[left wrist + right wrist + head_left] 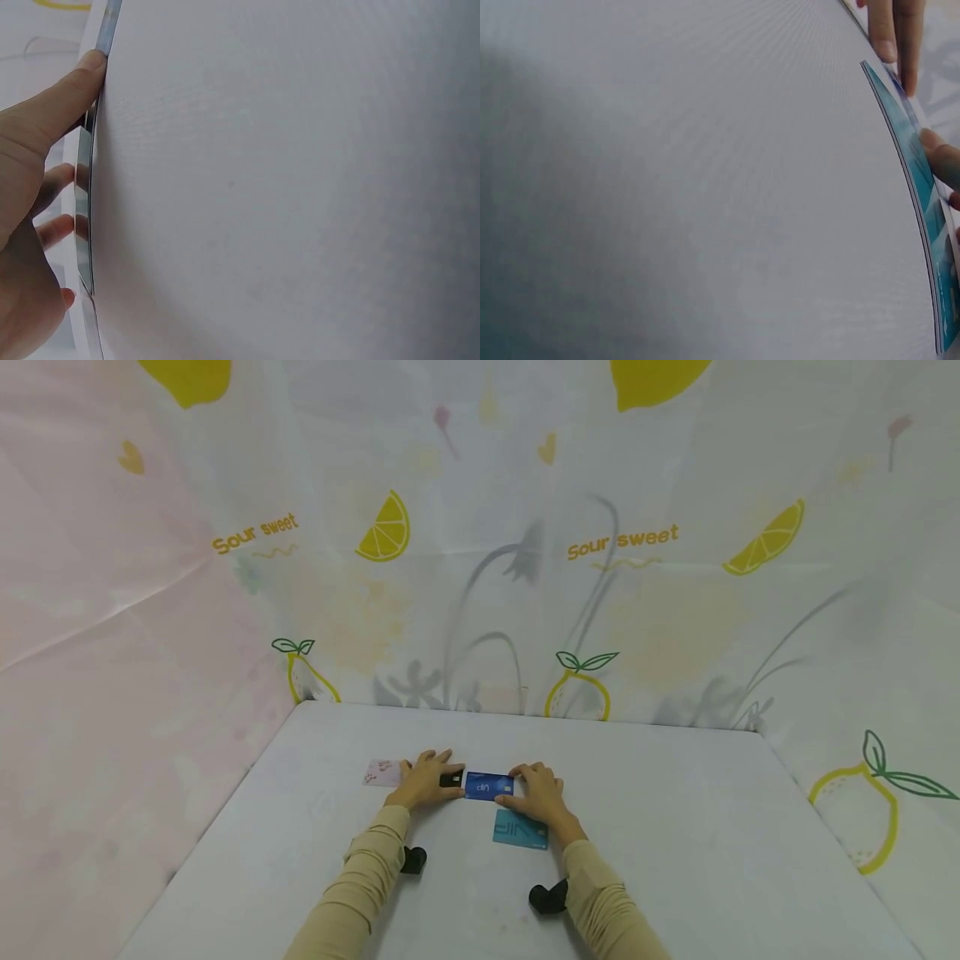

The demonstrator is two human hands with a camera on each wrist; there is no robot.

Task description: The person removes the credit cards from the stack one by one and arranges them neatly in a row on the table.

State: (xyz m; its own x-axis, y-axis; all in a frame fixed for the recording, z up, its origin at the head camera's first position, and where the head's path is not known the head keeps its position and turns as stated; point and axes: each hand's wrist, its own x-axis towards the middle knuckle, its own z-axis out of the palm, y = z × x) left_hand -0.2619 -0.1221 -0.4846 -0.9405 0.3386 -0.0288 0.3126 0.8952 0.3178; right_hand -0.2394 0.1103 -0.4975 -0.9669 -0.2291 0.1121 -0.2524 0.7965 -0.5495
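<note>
A dark blue card marked VIP (482, 787) lies on the white table, with the black card (451, 779) end to end on its left. My left hand (424, 783) spans the black card, thumb at the near edge and index finger at the far edge, covering much of it. My right hand (543, 795) holds the blue card's right end between thumb and fingers. Just nearer than the blue card lies a teal card (517, 831), its right side beside my right wrist. A pale card with a pink pattern (380, 772) lies left of the black one, partly behind my left hand.
The white table (675, 827) runs back to a hanging cloth (480, 610) printed with lemons and the words Sour sweet. Cloth also closes off the left and right sides. Small black devices (414, 860) sit at both forearms, close over the tabletop.
</note>
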